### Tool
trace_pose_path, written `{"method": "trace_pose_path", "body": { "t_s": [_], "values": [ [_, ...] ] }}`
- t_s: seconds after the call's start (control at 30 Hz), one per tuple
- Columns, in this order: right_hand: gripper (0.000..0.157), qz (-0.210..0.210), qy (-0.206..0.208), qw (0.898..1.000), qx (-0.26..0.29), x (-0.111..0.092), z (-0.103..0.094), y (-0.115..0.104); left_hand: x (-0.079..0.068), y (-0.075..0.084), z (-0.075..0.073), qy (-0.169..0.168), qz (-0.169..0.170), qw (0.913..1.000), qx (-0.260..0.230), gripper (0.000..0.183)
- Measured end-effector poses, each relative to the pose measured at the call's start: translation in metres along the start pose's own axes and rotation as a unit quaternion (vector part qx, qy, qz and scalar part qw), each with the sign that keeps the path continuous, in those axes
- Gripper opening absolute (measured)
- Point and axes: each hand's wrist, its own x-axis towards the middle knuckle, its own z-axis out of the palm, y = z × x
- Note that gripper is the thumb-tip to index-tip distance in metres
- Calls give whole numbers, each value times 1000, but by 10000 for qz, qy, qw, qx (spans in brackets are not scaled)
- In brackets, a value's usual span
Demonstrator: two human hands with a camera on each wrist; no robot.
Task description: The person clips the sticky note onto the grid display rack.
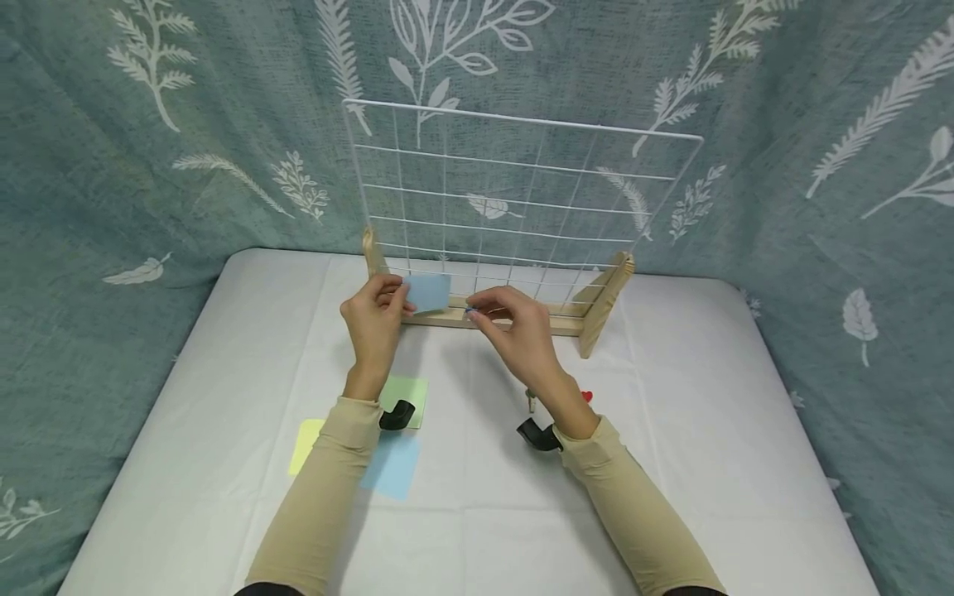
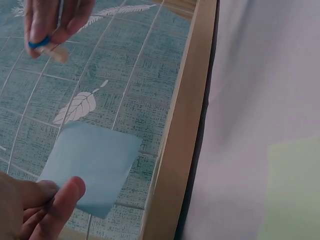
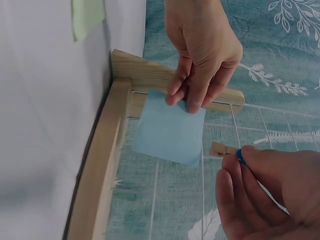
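Observation:
My left hand (image 1: 375, 321) pinches a blue square paper note (image 1: 428, 293) by its edge, in front of the lower left part of a white wire grid (image 1: 514, 204). In my right hand (image 1: 517, 324) a small wooden clothespin (image 3: 220, 149) is pinched between thumb and fingers at its blue end (image 3: 240, 155). The clothespin's wooden tip points toward the note, a short gap away in the right wrist view. The grid stands upright in a wooden base (image 1: 447, 317).
On the white tablecloth (image 1: 477, 530), a green note (image 1: 410, 393), a second blue note (image 1: 392, 468) and a yellow note (image 1: 304, 443) lie near my left forearm. Beside my right wrist lie a clothespin (image 1: 531, 401) and a red heart-shaped piece (image 1: 586, 396). A patterned curtain hangs behind the grid.

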Motion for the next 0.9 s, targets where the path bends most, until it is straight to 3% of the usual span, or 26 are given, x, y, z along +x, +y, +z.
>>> {"method": "trace_pose_path", "body": {
  "t_s": [0.3, 0.6, 0.9],
  "values": [
    [15, -466, 236, 9982, -283, 31, 20, -4, 2, -3, 6, 313, 237, 9991, 188, 8],
    [15, -767, 563, 9947, -400, 47, 39, -3, 1, -4, 8, 281, 284, 9989, 234, 11],
    [15, -684, 885, 9924, -518, 54, 54, 1, 3, -6, 5, 242, 227, 9994, 97, 11]
  ]
}}
